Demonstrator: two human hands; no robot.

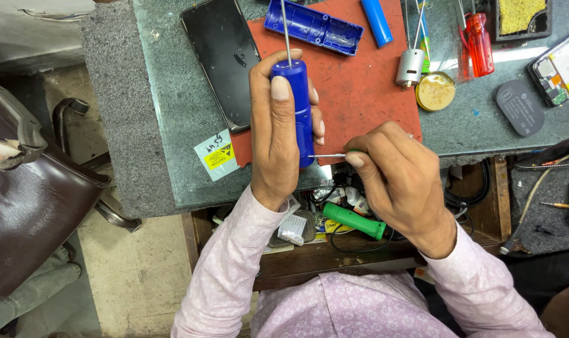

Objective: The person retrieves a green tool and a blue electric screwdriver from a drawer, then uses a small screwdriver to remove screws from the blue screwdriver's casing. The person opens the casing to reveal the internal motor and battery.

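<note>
My left hand grips a blue plastic cylinder upright over the near edge of the red mat; a thin metal rod sticks out of its top. My right hand pinches a small green-handled screwdriver, its thin shaft lying level with the tip against the cylinder's lower right side. A matching blue half-shell lies open at the mat's far edge, next to a blue tube. A small silver motor rests at the mat's right edge.
A black phone lies face down left of the mat. A brass tin, red screwdriver, grey oval cover and opened phone sit right. The open drawer below holds a green tool. A brown chair stands left.
</note>
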